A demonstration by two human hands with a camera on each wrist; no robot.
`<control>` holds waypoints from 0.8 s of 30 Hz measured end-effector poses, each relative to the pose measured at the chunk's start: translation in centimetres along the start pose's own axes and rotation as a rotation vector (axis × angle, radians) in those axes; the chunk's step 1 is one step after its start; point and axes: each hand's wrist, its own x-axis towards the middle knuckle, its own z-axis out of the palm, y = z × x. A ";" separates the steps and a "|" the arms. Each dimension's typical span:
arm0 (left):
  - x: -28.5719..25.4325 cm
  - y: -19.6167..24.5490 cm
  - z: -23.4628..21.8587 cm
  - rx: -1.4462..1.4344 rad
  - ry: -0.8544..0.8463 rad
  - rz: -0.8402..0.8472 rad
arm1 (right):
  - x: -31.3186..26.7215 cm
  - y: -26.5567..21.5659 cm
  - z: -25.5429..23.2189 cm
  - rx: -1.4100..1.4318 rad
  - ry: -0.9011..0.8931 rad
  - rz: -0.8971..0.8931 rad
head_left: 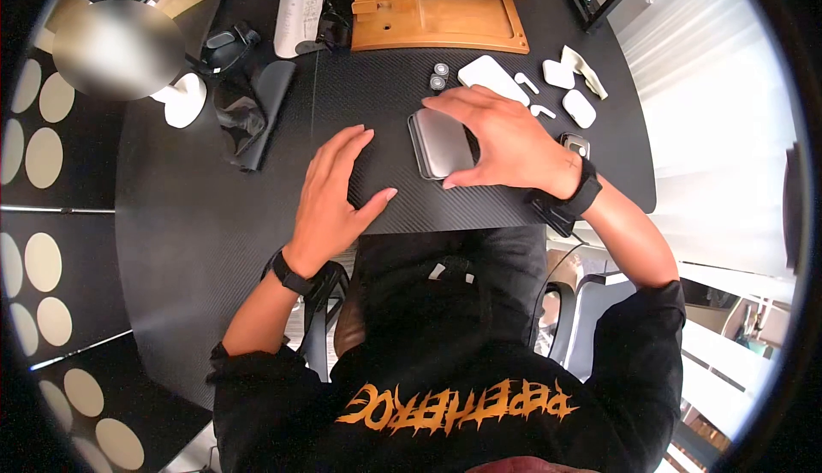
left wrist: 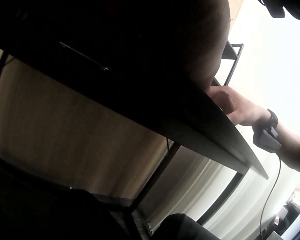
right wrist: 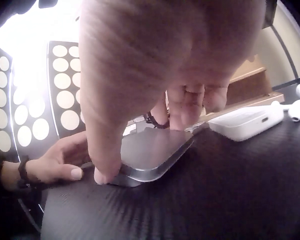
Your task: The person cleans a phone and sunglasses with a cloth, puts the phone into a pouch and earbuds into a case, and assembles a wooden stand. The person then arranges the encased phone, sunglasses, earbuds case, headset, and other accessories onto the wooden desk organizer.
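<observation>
Near the centre of the head view, a grey slab [head_left: 443, 143] lies flat at the near side of the black desk [head_left: 214, 259], and I see the right hand [head_left: 514, 141] arched over it. That hand is grasping the slab, thumb at the near end and fingertips at the far end; the right wrist view agrees. I take this end-to-end span as a way to control the piece while leaving much of its upper face uncovered. A darker layer shows under the bright one; whether it is a separate piece I cannot tell.

Left of the slab, the left hand [head_left: 328, 195] is released, its thumb apart, holding nothing. I judge it placed close enough to steady the slab. Whether it touches the desk I can't make out.

Towards the upper right, a white case [head_left: 494, 80], white earbuds [head_left: 528, 84] and two smaller white cases [head_left: 580, 109] lie beyond the right hand, probably set aside within its reach.

The slab's broad, plain face points up. Its long axis runs roughly top to bottom of the head view, upper end leaning left. I find no mark telling front from back.
</observation>
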 end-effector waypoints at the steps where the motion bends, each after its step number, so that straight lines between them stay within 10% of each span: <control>1: 0.0 0.0 0.0 0.012 0.003 0.019 | 0.3 -0.3 0.2 0.001 0.003 -0.001; 24: 0.0 0.1 -0.2 0.085 -0.105 0.135 | -1.3 -1.2 -2.5 -0.134 -0.123 0.092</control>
